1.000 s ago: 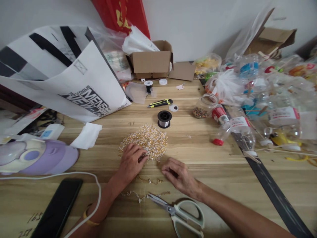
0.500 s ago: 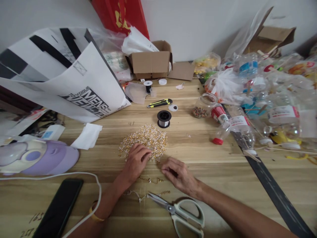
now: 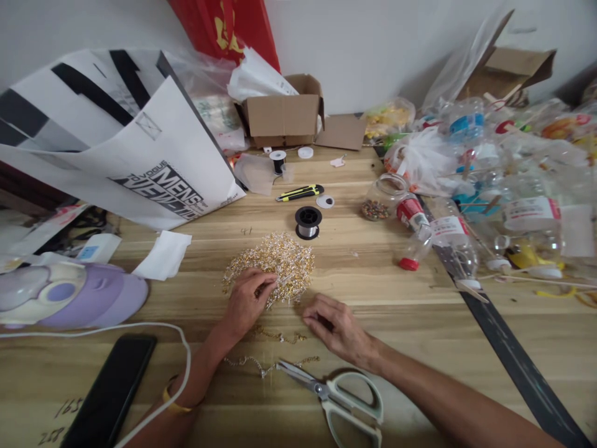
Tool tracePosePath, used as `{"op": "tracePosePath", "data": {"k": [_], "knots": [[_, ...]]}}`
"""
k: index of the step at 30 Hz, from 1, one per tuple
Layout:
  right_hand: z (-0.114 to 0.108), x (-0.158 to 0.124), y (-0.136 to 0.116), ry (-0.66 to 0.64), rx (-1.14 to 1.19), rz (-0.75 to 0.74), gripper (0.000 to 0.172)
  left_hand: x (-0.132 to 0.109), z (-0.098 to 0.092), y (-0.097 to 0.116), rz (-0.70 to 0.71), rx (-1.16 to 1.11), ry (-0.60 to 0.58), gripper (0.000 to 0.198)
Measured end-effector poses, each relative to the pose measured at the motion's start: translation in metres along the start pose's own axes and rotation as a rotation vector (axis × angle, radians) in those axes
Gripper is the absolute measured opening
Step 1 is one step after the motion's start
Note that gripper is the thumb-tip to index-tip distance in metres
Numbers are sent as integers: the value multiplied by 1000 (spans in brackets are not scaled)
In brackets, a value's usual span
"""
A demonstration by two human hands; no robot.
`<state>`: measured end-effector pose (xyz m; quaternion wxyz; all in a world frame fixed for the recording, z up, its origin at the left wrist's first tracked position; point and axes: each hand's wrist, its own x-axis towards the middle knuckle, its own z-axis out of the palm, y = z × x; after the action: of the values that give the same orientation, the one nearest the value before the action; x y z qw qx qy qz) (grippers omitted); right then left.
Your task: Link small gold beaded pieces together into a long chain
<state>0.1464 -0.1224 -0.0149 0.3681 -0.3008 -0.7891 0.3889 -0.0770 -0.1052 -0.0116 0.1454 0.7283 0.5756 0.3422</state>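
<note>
A heap of small gold and silver beads or jewelry pieces (image 3: 289, 264) lies in the middle of the wooden table. My left hand (image 3: 247, 297) is at the heap's lower left edge, thumb and fingers pinched together; whatever is between them is too small to name. Right of it, my right hand (image 3: 336, 326) rests near the tabletop with its fingers curled closed, their contents hidden. Between and below the hands lie a gold chain (image 3: 281, 338) and a second chain, silver and gold (image 3: 261, 371). Scissors with pale handles (image 3: 321, 391) lie in front, blades pointing left.
Behind the heap are a spool of wire (image 3: 308, 223), a yellow-black utility knife (image 3: 300, 193) and a jar of beads (image 3: 377, 208). Plastic bottles (image 3: 450, 233) crowd the right. At left are a paper bag (image 3: 172, 168), a phone (image 3: 112, 392) and a white cable (image 3: 188, 354).
My left hand has moved slightly left, away from the middle of the heap, fingers still pinched. My right hand has stayed almost in place.
</note>
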Motion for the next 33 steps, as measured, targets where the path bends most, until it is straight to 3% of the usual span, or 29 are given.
{"op": "tracePosePath", "data": {"k": [14,33], "knots": [[-1,1,-2,2,-21,-4,12,-1,-6,9,-24,-161,-100,11],[1,-1,2,7,-34,-27,12,1,-13,5,-108,-239,-84,11]]}}
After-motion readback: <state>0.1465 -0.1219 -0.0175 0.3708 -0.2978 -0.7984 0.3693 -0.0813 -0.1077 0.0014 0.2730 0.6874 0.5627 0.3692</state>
